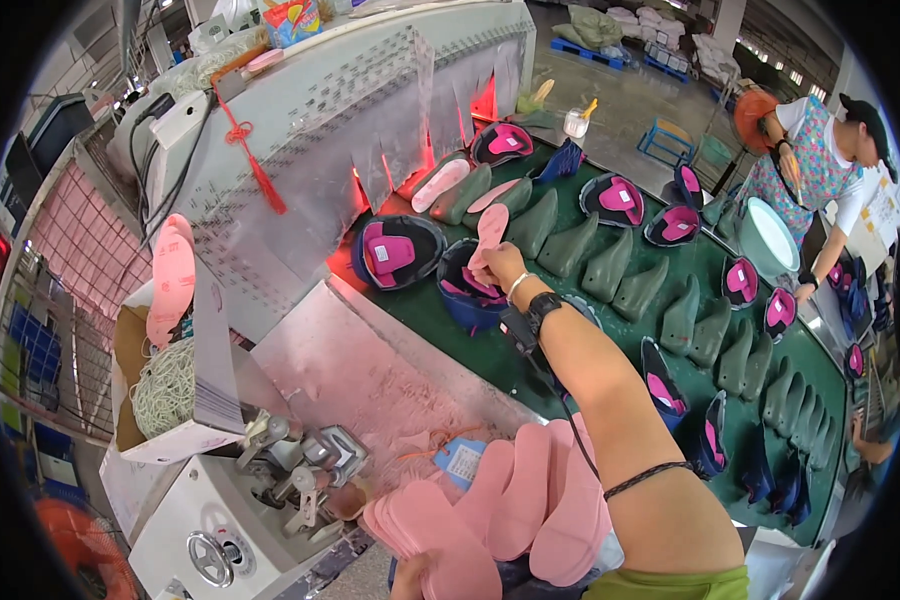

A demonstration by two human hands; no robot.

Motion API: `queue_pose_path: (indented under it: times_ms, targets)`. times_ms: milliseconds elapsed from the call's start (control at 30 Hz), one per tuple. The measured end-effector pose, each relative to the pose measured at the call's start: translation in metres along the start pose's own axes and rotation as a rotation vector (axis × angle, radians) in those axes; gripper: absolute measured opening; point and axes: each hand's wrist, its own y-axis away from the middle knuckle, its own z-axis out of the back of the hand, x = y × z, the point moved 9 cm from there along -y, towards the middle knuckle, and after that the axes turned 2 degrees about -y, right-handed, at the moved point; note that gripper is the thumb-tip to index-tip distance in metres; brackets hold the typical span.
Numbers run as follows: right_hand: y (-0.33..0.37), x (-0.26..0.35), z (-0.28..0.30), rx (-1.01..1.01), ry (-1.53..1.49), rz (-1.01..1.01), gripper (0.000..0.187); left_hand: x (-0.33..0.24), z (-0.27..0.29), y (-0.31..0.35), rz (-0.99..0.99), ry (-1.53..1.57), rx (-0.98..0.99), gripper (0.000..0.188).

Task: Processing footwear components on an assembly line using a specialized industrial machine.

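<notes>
My right hand (500, 265) reaches far over the green belt and pinches a pink insole (492, 226) that stands upright from its fingers. Just beneath that hand is a dark blue shoe upper (468, 308) with a pink lining. To its left lies another upper (398, 252), partly under the machine's opening. Low in the picture, my left hand (413, 577) is closed on the edge of a stack of pink insoles (432, 530); most of the hand is hidden. Beside this stack, more insoles (523, 492) are piled up close to me.
Green shoe lasts (570, 248) stand in rows on the belt (450, 355), with more uppers among them. A white machine (205, 535) with a handwheel is at lower left, below a carton (205, 395) of cord. At far right, a co-worker (815, 165) stands near a round white basin (769, 234).
</notes>
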Motion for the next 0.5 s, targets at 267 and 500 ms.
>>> queue_pose_path:
  times_ms: [267, 500]
  targets:
    - [-0.034, 0.028, -0.030, 0.045, 0.493, 0.244, 0.018, -0.001, 0.001, -0.001, 0.080, -0.037, -0.062, 0.037]
    - [-0.012, 0.063, -0.027, -0.063, 0.617, 0.354, 0.018, -0.008, -0.009, -0.002, 0.079, -0.027, -0.050, 0.033]
